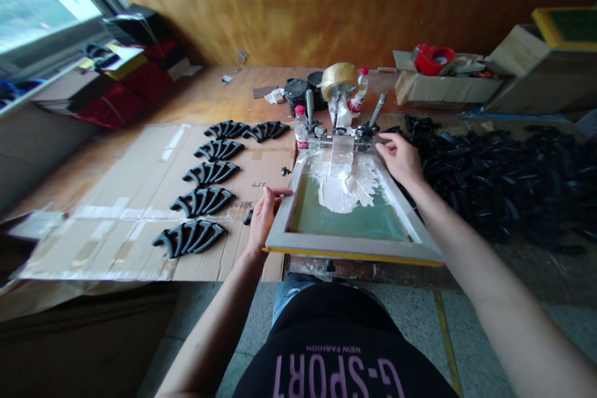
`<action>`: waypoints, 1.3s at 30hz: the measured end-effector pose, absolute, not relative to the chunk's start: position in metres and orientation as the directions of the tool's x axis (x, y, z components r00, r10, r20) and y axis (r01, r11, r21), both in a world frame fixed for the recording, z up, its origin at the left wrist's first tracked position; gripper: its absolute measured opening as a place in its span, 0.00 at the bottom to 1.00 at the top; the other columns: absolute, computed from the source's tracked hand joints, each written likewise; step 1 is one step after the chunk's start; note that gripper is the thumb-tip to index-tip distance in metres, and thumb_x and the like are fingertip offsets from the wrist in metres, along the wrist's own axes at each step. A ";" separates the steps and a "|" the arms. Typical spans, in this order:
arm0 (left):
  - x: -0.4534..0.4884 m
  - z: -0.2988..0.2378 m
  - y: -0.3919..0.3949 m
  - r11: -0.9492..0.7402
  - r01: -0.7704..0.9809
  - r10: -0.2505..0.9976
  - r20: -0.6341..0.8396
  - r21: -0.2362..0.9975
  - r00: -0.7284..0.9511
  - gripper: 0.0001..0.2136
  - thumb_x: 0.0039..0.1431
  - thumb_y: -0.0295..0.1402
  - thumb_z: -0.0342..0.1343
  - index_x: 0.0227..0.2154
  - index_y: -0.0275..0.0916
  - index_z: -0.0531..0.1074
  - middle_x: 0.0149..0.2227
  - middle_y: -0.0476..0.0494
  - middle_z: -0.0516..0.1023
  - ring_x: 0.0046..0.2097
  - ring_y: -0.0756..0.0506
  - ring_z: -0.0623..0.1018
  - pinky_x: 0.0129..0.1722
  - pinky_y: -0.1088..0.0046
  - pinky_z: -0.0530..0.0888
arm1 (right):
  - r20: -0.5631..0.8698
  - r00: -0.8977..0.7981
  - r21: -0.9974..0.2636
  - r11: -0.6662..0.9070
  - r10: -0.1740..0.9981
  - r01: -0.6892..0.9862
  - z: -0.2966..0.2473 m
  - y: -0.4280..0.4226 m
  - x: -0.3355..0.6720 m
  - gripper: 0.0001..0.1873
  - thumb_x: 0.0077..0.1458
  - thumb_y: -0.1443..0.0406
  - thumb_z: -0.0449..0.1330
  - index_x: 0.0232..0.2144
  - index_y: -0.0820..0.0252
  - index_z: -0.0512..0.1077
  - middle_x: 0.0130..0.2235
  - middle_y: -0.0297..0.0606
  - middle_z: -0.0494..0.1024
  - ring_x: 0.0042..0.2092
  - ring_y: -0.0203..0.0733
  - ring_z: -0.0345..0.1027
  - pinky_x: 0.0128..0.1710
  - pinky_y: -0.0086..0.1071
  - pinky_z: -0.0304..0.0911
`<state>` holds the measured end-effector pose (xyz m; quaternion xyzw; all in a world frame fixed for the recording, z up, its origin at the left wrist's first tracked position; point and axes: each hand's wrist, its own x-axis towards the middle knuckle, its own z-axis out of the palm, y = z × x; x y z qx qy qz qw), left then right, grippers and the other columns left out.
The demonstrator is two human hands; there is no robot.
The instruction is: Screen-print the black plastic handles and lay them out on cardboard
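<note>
A framed printing screen [354, 242] with green mesh lies in front of me, thick white ink [342, 196] spread on its far half. My left hand [263, 221] is at the frame's left side, its index finger reaching the edge. The end of a black curved piece [247, 217] shows beside that palm; the grip itself is mostly hidden. Close to the far right corner of the screen, by the metal hinge clamp [366, 130], is my right hand [400, 158], thumb and index finger apart with nothing visible between them. A flat scraper [342, 154] rests in the ink.
Black curved pieces [191, 239] stand in several fanned groups on the cardboard [135, 155] to the left. A large pile of black pieces [494, 180] covers the right. Behind the clamp are a tape roll [339, 79], bottles [301, 127] and black tubs [295, 92].
</note>
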<state>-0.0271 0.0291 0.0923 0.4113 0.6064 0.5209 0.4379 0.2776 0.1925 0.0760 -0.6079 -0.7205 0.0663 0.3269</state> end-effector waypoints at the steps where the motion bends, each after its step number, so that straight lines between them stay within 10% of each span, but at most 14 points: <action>1: -0.024 0.104 0.037 0.040 -0.002 0.954 -0.039 0.999 -0.297 0.27 0.63 0.56 0.40 0.39 0.39 0.76 0.30 0.45 0.78 0.28 0.49 0.74 0.25 0.75 0.69 | 0.385 -0.004 -0.499 0.211 0.923 0.841 0.071 0.189 0.290 0.18 0.62 0.62 0.55 0.47 0.70 0.74 0.35 0.40 0.81 0.34 0.35 0.72 0.37 0.27 0.68; 9: 0.002 0.139 0.087 -0.234 -0.211 0.937 0.162 0.949 -0.311 0.23 0.63 0.54 0.43 0.48 0.42 0.69 0.42 0.40 0.80 0.43 0.45 0.79 0.33 0.73 0.76 | 0.184 -0.394 -0.328 0.434 0.901 0.839 -0.013 0.111 0.246 0.11 0.50 0.60 0.68 0.26 0.60 0.72 0.34 0.42 0.78 0.39 0.44 0.70 0.41 0.34 0.65; 15: 0.037 0.043 0.009 0.514 -0.301 0.855 -0.509 0.803 0.101 0.26 0.55 0.53 0.57 0.46 0.36 0.71 0.43 0.33 0.80 0.40 0.40 0.80 0.29 0.69 0.77 | 0.095 -0.264 -0.505 0.275 0.960 0.818 -0.004 0.064 0.192 0.05 0.62 0.65 0.55 0.32 0.57 0.67 0.31 0.37 0.75 0.33 0.40 0.68 0.34 0.30 0.59; 20: 0.035 0.012 -0.016 0.486 -0.487 0.814 -0.579 0.725 -0.051 0.16 0.55 0.47 0.59 0.33 0.36 0.70 0.33 0.42 0.79 0.34 0.46 0.80 0.29 0.73 0.77 | 0.238 -0.556 -0.621 0.565 0.797 0.544 0.011 0.048 0.170 0.03 0.60 0.68 0.57 0.33 0.56 0.70 0.37 0.36 0.76 0.40 0.39 0.70 0.41 0.30 0.62; 25: -0.051 -0.008 -0.009 0.452 -0.289 0.753 -0.535 0.844 -0.383 0.19 0.57 0.50 0.51 0.31 0.36 0.69 0.32 0.40 0.79 0.27 0.49 0.77 0.24 0.75 0.71 | 0.200 -0.229 -0.421 0.294 0.953 0.858 -0.011 0.126 0.284 0.10 0.55 0.70 0.60 0.42 0.60 0.73 0.44 0.45 0.75 0.47 0.46 0.69 0.48 0.37 0.63; 31: -0.133 -0.067 -0.009 0.710 0.080 0.624 -0.572 0.699 -0.532 0.22 0.60 0.48 0.41 0.17 0.43 0.64 0.17 0.41 0.71 0.18 0.46 0.68 0.20 0.70 0.65 | -0.085 0.009 -0.152 -0.022 0.996 0.988 -0.071 0.185 0.398 0.23 0.46 0.68 0.64 0.48 0.64 0.74 0.46 0.54 0.75 0.44 0.55 0.72 0.42 0.41 0.66; 35: -0.145 -0.075 0.004 0.748 0.208 0.643 -0.609 0.631 -0.464 0.24 0.60 0.49 0.43 0.12 0.43 0.64 0.12 0.41 0.67 0.17 0.44 0.68 0.19 0.69 0.63 | 0.003 0.091 -0.210 -0.088 0.996 0.974 -0.058 0.175 0.397 0.21 0.49 0.69 0.58 0.47 0.61 0.75 0.43 0.52 0.78 0.42 0.55 0.73 0.42 0.43 0.66; 39: -0.154 -0.054 0.016 0.773 0.319 0.635 -0.657 0.549 -0.407 0.24 0.56 0.52 0.51 0.14 0.39 0.67 0.09 0.43 0.64 0.13 0.45 0.65 0.16 0.73 0.59 | 0.154 0.060 -0.599 0.045 0.986 0.799 -0.023 0.147 0.350 0.21 0.50 0.66 0.57 0.48 0.59 0.73 0.42 0.45 0.79 0.42 0.48 0.74 0.44 0.41 0.68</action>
